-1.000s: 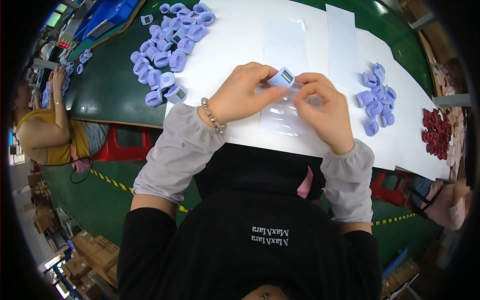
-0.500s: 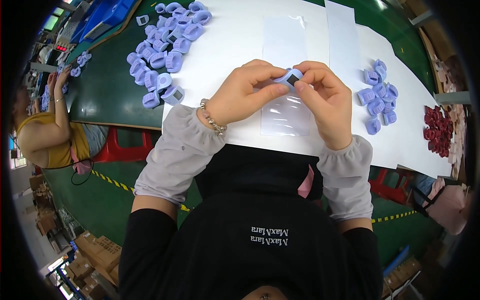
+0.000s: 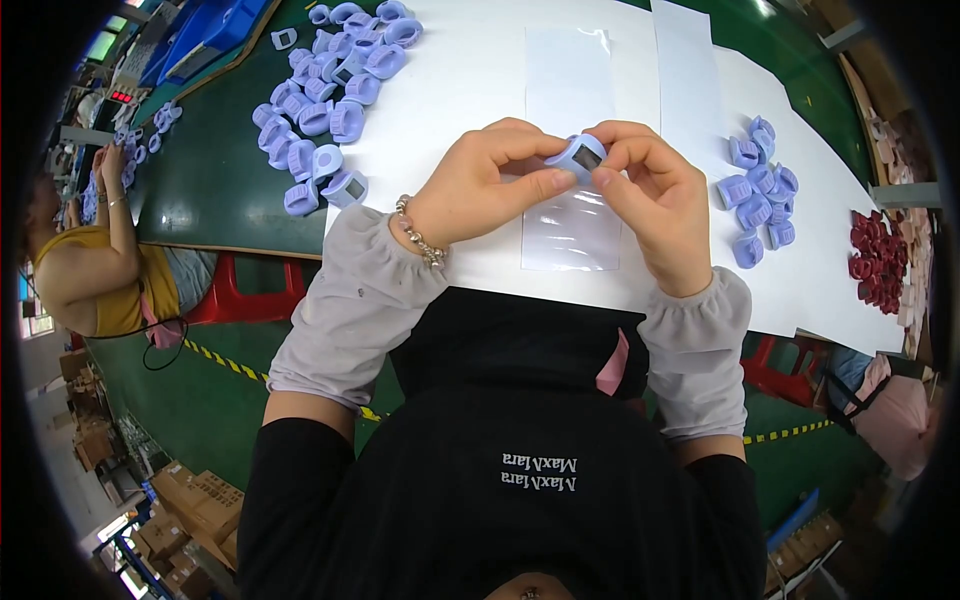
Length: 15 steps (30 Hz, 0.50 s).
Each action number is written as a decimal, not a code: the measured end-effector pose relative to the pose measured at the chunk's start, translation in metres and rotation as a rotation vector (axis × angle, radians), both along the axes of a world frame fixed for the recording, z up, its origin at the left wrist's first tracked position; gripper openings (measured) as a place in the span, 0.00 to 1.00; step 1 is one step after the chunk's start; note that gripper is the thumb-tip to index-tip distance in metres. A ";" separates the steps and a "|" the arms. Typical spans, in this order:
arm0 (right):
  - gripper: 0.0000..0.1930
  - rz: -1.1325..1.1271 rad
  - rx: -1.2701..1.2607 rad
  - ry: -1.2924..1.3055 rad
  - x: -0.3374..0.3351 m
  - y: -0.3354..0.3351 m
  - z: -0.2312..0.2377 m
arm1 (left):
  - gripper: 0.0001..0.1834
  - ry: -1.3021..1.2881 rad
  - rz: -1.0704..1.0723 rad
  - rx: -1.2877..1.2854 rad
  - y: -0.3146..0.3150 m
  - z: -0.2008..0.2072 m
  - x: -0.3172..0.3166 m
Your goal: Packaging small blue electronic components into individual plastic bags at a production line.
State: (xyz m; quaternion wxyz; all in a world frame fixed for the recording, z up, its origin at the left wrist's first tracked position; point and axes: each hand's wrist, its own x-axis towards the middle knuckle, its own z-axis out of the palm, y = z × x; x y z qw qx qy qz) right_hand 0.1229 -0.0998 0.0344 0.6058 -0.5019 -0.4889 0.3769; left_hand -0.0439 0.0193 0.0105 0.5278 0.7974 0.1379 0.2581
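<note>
A small lavender ring-shaped piece with a dark square screen (image 3: 586, 153) is held up over the white table covering, in front of my body. My left hand (image 3: 497, 183) pinches its left end between thumb and fingers. At its right end, the thumb and bent fingers of my right hand (image 3: 655, 190) close on the edge beside the screen. Beneath the hands lie clear glossy plastic sheets (image 3: 570, 238). To the left spreads a big heap of similar lavender pieces (image 3: 316, 118), some showing dark screens. A smaller lavender group (image 3: 757, 195) lies to the right.
Dark red pieces (image 3: 877, 262) and pale pink ones (image 3: 915, 270) lie at the far right of the white covering (image 3: 450, 60). At the left, a co-worker in a yellow top (image 3: 110, 285) sits at the green table (image 3: 215, 170). A blue bin (image 3: 215, 35) stands behind.
The lavender piece has tilted slightly in my fingers, so its screen faces up more. My right hand has shifted slightly right. The co-worker's hands have moved a little left.
</note>
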 end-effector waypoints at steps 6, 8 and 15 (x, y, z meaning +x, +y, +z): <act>0.01 -0.014 -0.008 -0.020 -0.001 0.000 0.000 | 0.17 0.018 -0.015 -0.159 -0.001 0.000 0.000; 0.01 -0.021 -0.004 -0.012 -0.002 0.000 0.000 | 0.17 0.012 -0.011 -0.159 -0.001 0.000 0.000; 0.02 -0.044 0.015 0.010 -0.005 0.001 -0.001 | 0.17 0.003 -0.012 -0.178 -0.001 0.000 0.000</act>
